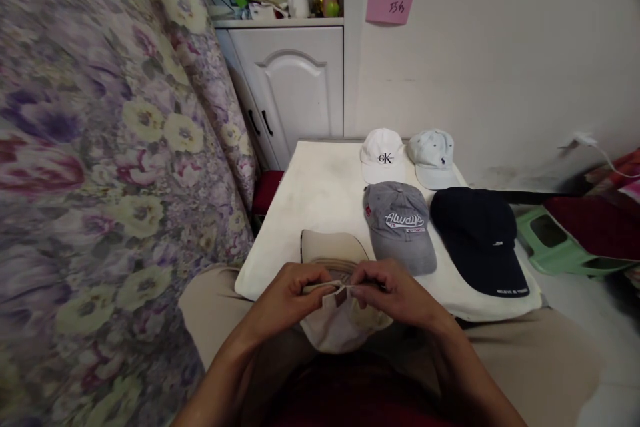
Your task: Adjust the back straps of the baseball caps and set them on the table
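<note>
A beige baseball cap (333,245) is held upside down at the table's near edge, its brim pointing away from me. My left hand (295,290) pinches the left end of the cap's back strap between thumb and fingers. On the other side, my right hand (383,290) pinches the strap's right end. A small brown tab shows between the two hands. Just beyond my right hand lies a grey cap (400,223) with "Always" lettering. To its right is a large dark navy cap (477,237).
A white cap (384,155) and a pale blue cap (433,157) sit at the far side of the white-covered table (305,190). A floral curtain (115,167) hangs at left. Behind stands a white cabinet (295,90); a green stool (545,247) is at right.
</note>
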`<state>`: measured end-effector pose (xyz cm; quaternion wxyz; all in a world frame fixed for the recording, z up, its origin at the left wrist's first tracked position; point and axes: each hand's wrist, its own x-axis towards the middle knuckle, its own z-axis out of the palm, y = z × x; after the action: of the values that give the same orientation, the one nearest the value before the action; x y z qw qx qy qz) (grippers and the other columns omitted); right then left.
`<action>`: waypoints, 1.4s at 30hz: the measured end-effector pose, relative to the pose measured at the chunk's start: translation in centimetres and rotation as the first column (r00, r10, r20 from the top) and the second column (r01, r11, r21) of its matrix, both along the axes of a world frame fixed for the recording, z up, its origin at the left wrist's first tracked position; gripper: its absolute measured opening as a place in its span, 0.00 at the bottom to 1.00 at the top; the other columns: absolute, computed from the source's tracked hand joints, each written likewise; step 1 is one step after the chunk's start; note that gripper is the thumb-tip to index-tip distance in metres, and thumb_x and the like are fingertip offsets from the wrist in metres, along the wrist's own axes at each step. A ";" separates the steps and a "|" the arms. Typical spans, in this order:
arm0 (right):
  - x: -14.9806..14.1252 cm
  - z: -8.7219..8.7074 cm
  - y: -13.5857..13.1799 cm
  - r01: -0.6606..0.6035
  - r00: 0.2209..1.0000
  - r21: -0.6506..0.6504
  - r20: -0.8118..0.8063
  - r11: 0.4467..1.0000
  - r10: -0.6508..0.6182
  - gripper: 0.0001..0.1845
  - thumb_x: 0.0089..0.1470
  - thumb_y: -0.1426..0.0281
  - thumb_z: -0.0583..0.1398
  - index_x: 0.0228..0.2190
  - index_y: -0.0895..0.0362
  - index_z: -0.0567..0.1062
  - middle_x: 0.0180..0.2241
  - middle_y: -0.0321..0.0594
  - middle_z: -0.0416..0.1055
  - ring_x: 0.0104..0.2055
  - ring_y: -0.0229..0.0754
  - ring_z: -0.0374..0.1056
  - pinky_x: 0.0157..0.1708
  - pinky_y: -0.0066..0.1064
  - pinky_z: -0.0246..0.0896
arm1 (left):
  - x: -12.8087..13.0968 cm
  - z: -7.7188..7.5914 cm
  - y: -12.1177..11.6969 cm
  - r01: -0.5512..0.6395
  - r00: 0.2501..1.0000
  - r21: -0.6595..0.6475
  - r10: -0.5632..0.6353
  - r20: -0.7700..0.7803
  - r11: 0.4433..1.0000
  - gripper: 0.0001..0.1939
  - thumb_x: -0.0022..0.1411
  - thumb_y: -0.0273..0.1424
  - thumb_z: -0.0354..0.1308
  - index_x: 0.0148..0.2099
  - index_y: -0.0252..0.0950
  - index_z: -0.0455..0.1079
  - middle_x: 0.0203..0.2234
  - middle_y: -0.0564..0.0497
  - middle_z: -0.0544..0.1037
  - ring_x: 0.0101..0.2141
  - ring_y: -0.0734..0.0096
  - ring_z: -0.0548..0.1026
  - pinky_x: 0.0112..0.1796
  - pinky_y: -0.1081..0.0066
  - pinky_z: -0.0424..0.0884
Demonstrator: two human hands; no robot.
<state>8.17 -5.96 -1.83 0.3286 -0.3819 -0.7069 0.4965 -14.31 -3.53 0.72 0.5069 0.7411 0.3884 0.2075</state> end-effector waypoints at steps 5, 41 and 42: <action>-0.2 -0.1 -0.2 0.086 0.996 0.057 0.028 0.995 -0.088 0.05 0.55 0.71 0.61 0.28 0.58 0.75 0.22 0.31 0.67 0.24 0.33 0.58 0.23 0.24 0.49 | 0.2 0.3 -0.1 -0.001 1.000 -0.010 0.001 0.027 1.000 0.16 0.64 0.37 0.56 0.27 0.33 0.70 0.20 0.55 0.65 0.24 0.75 0.60 0.25 0.75 0.56; -0.1 0.1 -0.5 -0.004 0.999 0.114 0.040 0.994 -0.001 0.10 0.61 0.72 0.57 0.28 0.57 0.73 0.24 0.31 0.70 0.26 0.33 0.62 0.26 0.25 0.52 | -1.0 0.8 0.3 0.135 0.991 0.256 -0.126 -0.050 0.957 0.14 0.68 0.35 0.51 0.32 0.36 0.71 0.26 0.53 0.70 0.32 0.69 0.68 0.35 0.71 0.62; -0.1 0.2 -0.5 -0.004 0.999 0.115 0.044 0.993 -0.001 0.10 0.61 0.72 0.57 0.27 0.57 0.73 0.24 0.31 0.70 0.25 0.33 0.62 0.26 0.25 0.52 | -1.1 0.7 0.2 0.130 0.991 0.251 -0.120 -0.054 0.959 0.12 0.67 0.35 0.52 0.33 0.36 0.72 0.26 0.53 0.71 0.33 0.68 0.68 0.36 0.71 0.63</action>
<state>8.03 -6.50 -1.67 0.3343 -0.3725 -0.7417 0.4465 -15.43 -3.31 1.40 0.4125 0.8266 0.3207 0.2089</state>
